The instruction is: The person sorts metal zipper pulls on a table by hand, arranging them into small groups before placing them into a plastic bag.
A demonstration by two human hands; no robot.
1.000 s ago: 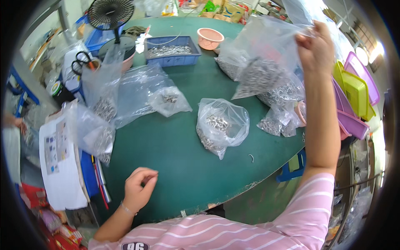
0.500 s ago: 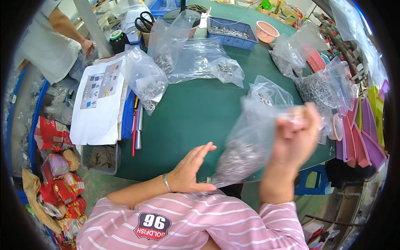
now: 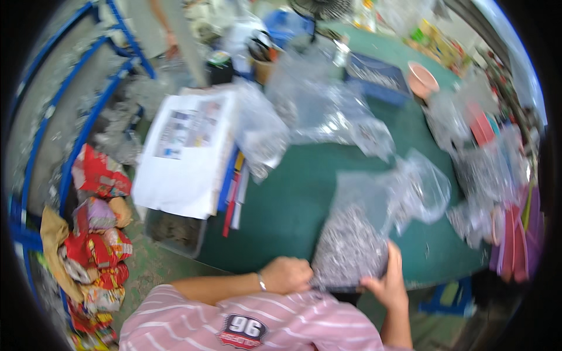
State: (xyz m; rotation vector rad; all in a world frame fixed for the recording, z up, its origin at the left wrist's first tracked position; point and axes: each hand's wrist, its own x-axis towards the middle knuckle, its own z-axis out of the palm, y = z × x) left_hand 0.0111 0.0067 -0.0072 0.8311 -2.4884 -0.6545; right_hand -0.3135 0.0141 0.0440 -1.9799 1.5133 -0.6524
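A clear plastic bag full of small silver metal parts (image 3: 351,240) rests on the near edge of the green table (image 3: 293,199), close to my chest. My left hand (image 3: 288,275) is closed against the bag's lower left corner. My right hand (image 3: 387,281) grips its lower right side, fingers wrapped onto the plastic. The picture is blurred by motion.
More clear bags of parts (image 3: 421,187) lie to the right and at the back. A white printed sheet (image 3: 187,152) sits at the table's left, a grey bin (image 3: 175,234) below it. A blue tray (image 3: 374,73), a pink bowl (image 3: 422,81) and coloured trays (image 3: 515,234) stand farther off.
The bag went from held high in my right hand down to the table's near edge. My left hand came up and took its corner. The view swung to the left.
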